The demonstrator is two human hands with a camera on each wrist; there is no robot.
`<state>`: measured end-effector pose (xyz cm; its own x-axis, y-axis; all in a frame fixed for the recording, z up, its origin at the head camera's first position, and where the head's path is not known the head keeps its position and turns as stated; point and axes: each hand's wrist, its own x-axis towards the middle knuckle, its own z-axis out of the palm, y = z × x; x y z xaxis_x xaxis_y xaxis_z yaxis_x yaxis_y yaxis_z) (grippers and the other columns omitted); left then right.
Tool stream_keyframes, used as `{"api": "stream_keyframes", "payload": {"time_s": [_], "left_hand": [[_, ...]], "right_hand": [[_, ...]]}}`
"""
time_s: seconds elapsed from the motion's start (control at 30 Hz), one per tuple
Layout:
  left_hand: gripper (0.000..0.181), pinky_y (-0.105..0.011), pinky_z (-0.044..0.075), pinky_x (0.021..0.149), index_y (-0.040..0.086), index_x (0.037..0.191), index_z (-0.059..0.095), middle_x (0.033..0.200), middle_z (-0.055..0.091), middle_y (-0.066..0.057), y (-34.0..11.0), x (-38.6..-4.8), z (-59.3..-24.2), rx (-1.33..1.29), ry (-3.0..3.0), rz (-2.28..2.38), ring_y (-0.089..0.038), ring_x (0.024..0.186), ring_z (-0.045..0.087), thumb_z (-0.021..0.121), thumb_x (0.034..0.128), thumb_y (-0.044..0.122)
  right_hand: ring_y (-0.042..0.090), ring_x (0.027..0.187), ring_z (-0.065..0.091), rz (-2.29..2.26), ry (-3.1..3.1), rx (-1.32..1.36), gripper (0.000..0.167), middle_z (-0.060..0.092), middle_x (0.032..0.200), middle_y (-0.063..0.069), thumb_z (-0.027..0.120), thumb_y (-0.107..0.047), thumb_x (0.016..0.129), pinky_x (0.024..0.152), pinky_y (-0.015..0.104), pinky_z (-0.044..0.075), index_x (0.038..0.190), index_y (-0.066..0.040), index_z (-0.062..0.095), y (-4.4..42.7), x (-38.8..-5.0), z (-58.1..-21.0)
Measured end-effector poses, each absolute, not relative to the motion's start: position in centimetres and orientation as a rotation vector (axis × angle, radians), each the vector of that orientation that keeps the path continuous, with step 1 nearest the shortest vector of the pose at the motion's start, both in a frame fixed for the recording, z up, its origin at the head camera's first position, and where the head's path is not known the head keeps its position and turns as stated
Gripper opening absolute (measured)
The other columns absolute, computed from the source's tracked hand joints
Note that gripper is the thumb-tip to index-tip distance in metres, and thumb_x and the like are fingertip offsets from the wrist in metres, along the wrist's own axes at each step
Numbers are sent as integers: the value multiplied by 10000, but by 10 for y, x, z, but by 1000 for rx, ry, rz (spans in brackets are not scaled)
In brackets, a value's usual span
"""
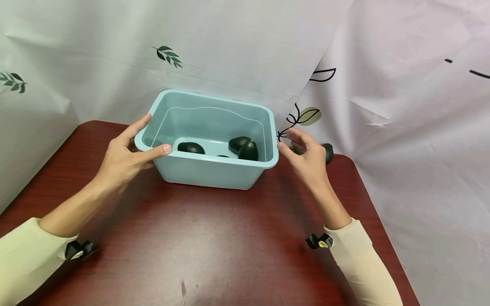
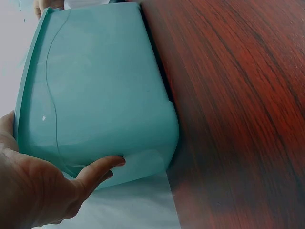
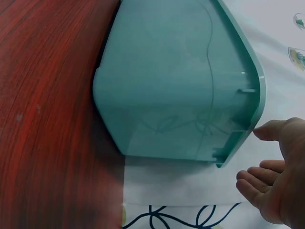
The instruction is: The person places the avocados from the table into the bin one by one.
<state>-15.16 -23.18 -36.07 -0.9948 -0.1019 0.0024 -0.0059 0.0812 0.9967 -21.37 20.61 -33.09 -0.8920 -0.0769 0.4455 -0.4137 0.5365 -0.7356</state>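
A light blue plastic tub (image 1: 206, 174) stands upright at the back of the table. In it lie several dark green avocados, one on the left (image 1: 191, 148) and a touching pair (image 1: 248, 151) on the right; the front wall partly hides them. My left hand (image 1: 124, 155) holds the tub's left end at the front corner, thumb on the front rim and a finger along the left side. At the right end, my right hand (image 1: 309, 159) has its thumb tip at the rim, its other fingers loosely bent and apart from the wall.
Behind my right hand, another dark green avocado (image 1: 328, 153) is partly hidden on the table, beside a small green and red thing (image 1: 297, 150). The reddish-brown wooden table (image 1: 229, 238) meets a white leaf-printed sheet (image 1: 229, 51) at the back and sides.
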Motion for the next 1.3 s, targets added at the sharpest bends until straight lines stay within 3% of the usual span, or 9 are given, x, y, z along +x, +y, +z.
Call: {"api": "stream_keyframes", "payload": {"time_s": [0.23, 0.7, 1.3], "left_hand": [[987, -213, 674, 788, 466, 1750, 356, 1406, 589, 80, -231, -152, -361, 114, -2308, -2012, -36, 1080, 703, 915, 980, 207], [981, -216, 674, 798, 473, 1749, 352, 1434, 576, 114, -228, -151, -362, 113, -2319, -1996, -38, 1095, 696, 912, 984, 224], [973, -217, 675, 800, 481, 1749, 346, 1451, 564, 128, -229, -151, -361, 109, -2337, -1970, -42, 1101, 692, 905, 992, 234]], "right_hand": [[323, 1303, 777, 1322, -2435, 351, 484, 774, 1419, 178, 862, -249, 1024, 1176, 457, 599, 1444, -42, 741, 217, -216, -335], [398, 1358, 746, 1285, -2463, 156, 544, 751, 1461, 213, 855, -209, 1025, 1174, 472, 597, 1499, 2, 692, 254, -235, -353], [347, 1428, 709, 1208, -2487, -161, 654, 698, 1536, 236, 847, -221, 1015, 1222, 472, 563, 1574, 28, 617, 304, -264, -378]]}}
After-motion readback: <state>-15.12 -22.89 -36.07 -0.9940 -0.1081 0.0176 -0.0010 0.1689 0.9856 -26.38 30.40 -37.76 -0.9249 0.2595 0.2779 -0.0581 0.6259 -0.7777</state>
